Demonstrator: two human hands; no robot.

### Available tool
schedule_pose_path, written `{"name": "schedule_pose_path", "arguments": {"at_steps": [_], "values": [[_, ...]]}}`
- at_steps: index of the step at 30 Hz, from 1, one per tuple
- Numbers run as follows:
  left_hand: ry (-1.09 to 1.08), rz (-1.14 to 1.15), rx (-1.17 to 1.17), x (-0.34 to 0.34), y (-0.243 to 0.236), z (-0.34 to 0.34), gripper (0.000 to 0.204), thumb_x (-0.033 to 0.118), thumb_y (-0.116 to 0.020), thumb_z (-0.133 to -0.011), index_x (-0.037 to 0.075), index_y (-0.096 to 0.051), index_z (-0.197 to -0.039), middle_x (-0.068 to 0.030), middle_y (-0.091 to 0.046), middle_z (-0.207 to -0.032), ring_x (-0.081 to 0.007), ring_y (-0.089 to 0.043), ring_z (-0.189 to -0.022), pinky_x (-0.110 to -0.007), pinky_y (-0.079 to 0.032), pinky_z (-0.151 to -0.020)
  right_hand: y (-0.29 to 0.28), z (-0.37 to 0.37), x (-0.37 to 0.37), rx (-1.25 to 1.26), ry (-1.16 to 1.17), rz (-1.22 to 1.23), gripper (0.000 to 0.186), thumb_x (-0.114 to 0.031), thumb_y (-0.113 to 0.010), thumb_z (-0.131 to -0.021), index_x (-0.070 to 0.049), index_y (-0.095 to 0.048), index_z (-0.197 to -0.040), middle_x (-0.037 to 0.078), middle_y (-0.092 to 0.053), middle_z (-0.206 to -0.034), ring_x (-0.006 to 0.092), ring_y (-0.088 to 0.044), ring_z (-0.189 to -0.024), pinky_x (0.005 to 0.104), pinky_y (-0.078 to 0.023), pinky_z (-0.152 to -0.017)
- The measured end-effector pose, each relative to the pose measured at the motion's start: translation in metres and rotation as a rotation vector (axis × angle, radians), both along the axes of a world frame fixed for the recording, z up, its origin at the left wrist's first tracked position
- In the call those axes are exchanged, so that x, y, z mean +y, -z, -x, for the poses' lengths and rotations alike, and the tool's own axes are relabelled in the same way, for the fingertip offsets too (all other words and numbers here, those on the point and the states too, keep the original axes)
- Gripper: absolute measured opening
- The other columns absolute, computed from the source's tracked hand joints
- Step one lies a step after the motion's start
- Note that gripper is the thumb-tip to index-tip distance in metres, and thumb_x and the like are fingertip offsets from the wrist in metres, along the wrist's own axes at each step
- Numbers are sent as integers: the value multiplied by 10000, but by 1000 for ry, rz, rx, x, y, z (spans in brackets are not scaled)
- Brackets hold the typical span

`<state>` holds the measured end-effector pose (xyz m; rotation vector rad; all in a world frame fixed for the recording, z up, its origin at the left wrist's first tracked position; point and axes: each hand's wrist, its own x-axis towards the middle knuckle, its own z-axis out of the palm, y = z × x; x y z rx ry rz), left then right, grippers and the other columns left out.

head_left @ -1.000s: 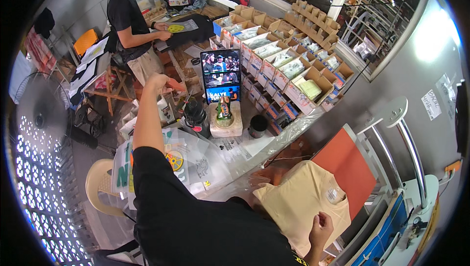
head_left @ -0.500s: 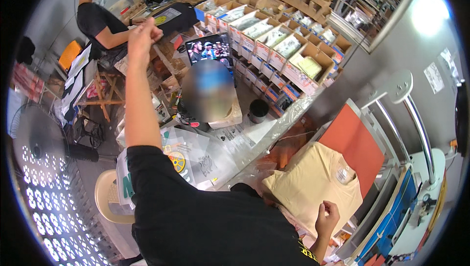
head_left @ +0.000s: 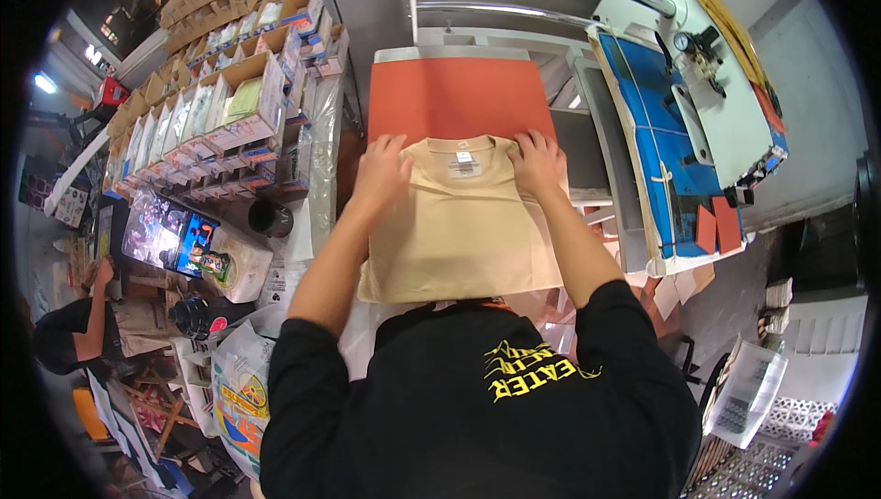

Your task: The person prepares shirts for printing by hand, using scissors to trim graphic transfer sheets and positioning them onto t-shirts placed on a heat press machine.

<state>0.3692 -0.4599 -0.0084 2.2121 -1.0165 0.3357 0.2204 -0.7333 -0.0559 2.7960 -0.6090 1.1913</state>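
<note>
A beige T-shirt point(head_left: 468, 224) lies collar-away in front of me, its top edge overlapping a flat red-orange board point(head_left: 459, 95). A white label shows inside its neckline. At the shirt's left shoulder edge, my left hand point(head_left: 382, 173) has its fingers bent over the fabric. My right hand point(head_left: 540, 165) grips the matching right shoulder, thumb toward the collar. The fingertips of both hands are partly hidden against the cloth. The near hem reaches almost to my black-sleeved body.
Right of the board stands a press-like machine point(head_left: 725, 86) with metal rails and a blue panel point(head_left: 642, 123). On the left are cardboard bins point(head_left: 220, 104) of packets, a lit tablet point(head_left: 170, 233), a black cup point(head_left: 270, 217) and a co-worker point(head_left: 73, 334) farther off.
My view has swung right toward the shirt and board. My left hand, raised at the upper left before, has come down to the shirt. My right hand has moved to its shoulder.
</note>
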Motion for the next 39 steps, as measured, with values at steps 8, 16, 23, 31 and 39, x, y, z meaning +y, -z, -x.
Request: {"name": "schedule_pose_path", "arguments": {"at_steps": [8,16,23,31,39], "values": [[28,-253,507,3,4,-26,191,170,-701,-871,-3,-626,-902,-154,-672,-792,-313,-642,-733,-380,-491,-669,-81,25,-39,549,-91,-847,264,-286,-727,-865,-35,-647,-873,172,-701,-842,341,-676,-812,438,-506,-725],[113,-76,550,67,-37,-44,246,216,-741,-855,-4,-632,-861,-72,-648,-715,-137,-599,-685,-303,-476,-625,-105,78,-90,593,-270,-944,229,-237,-729,-859,-22,-655,-886,149,-690,-807,265,-634,-717,369,-487,-672],[130,-150,870,120,-64,-44,101,57,-718,-843,-17,-694,-908,-14,-671,-784,-83,-590,-745,-250,-486,-703,-146,104,-106,795,-337,-940,125,-90,-692,-834,8,-677,-910,110,-686,-754,186,-645,-705,341,-510,-670],[22,161,516,87,-117,-99,175,56,-647,-891,-36,-695,-1031,-67,-715,-916,-142,-655,-832,-277,-510,-780,-222,47,-151,494,-287,-820,149,-93,-666,-807,19,-682,-904,81,-679,-783,161,-645,-751,326,-514,-728],[-282,-115,206,-37,-54,-240,150,155,-697,-827,41,-767,-895,-146,-730,-800,-247,-711,-746,-327,-546,-718,-150,-112,-211,510,177,-472,230,-219,-656,-809,-64,-747,-952,180,-731,-953,323,-704,-916,404,-542,-808]]}}
